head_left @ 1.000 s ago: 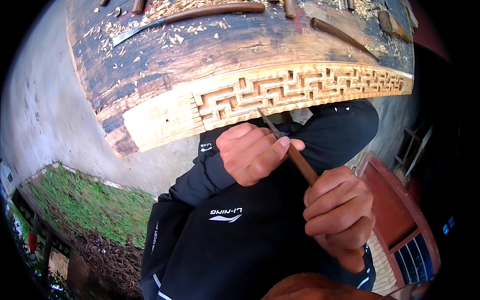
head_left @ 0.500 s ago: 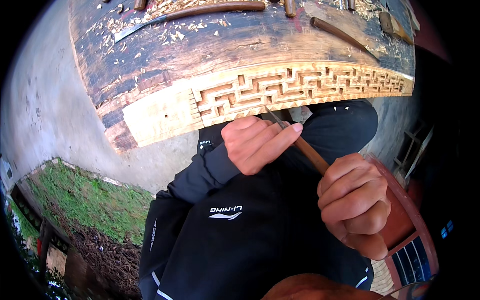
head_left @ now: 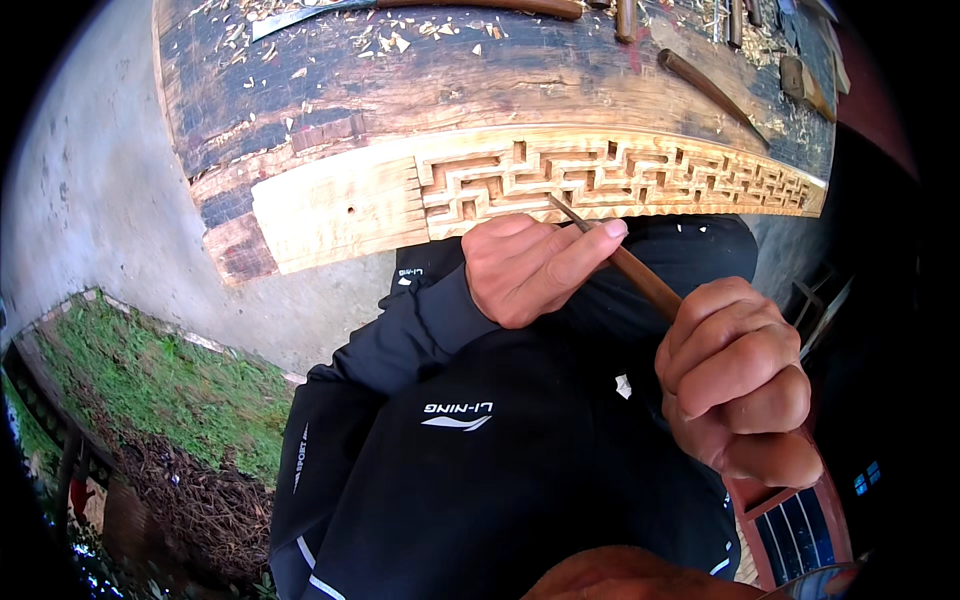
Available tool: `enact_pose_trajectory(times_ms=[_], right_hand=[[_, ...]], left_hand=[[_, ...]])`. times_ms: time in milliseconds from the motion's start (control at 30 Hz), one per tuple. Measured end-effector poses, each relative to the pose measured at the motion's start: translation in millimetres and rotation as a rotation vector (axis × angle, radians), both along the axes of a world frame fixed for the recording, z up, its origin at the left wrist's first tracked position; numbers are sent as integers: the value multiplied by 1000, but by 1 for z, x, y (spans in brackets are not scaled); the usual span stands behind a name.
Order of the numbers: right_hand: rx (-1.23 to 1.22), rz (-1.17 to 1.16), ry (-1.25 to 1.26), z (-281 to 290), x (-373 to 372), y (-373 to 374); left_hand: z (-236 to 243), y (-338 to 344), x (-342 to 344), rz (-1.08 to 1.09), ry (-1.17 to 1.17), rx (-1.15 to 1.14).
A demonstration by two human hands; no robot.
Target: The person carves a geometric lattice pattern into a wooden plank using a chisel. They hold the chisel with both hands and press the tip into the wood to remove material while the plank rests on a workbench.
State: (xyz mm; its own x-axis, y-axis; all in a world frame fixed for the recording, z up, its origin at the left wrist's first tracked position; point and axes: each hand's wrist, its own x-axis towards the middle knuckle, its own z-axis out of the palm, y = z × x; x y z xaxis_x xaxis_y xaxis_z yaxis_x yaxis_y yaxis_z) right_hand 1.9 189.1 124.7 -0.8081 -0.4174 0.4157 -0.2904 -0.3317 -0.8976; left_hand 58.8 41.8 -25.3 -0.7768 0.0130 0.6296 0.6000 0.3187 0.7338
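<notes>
A long pale wooden board (head_left: pixel 335 215) lies along the near edge of the bench, most of its face carved with an angular lattice pattern. My right hand (head_left: pixel 740 375) is wrapped round the wooden handle of a slim chisel (head_left: pixel 648 283). Closer to the blade, my left hand (head_left: pixel 535 265) closes on the same chisel, its index finger stretched along the shaft. The blade slants up and left, its tip over the lower part of the carving. Whether the tip touches the wood I cannot tell. My left fingers are just below the board's toothed near edge.
The worn bench (head_left: pixel 350 90) carries scattered wood chips. A wide-bladed chisel (head_left: pixel 480 8) lies at its far edge, a wooden-handled tool (head_left: pixel 710 92) and a mallet-like tool (head_left: pixel 805 85) at the right. A reddish wooden chair (head_left: pixel 830 500) stands at lower right, grass (head_left: pixel 170 380) at left.
The view has shifted, so bench and board sit slightly to the right. The chisel tip has moved from the board's near edge further up onto the carving, both hands still holding the chisel.
</notes>
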Motion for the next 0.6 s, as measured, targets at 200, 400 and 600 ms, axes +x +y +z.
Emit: enact_pose_trajectory(times_ms=[200, 400, 600], right_hand=[[181, 26, -14, 5, -5, -3], [197, -11, -41, 7, 1, -17], [21, -22, -58, -2, 9, -9]], left_hand=[[-1, 1, 2, 2, -46, 28], [-9, 4, 6, 16, -72, 85], [-7, -1, 7, 10, -63, 74]])
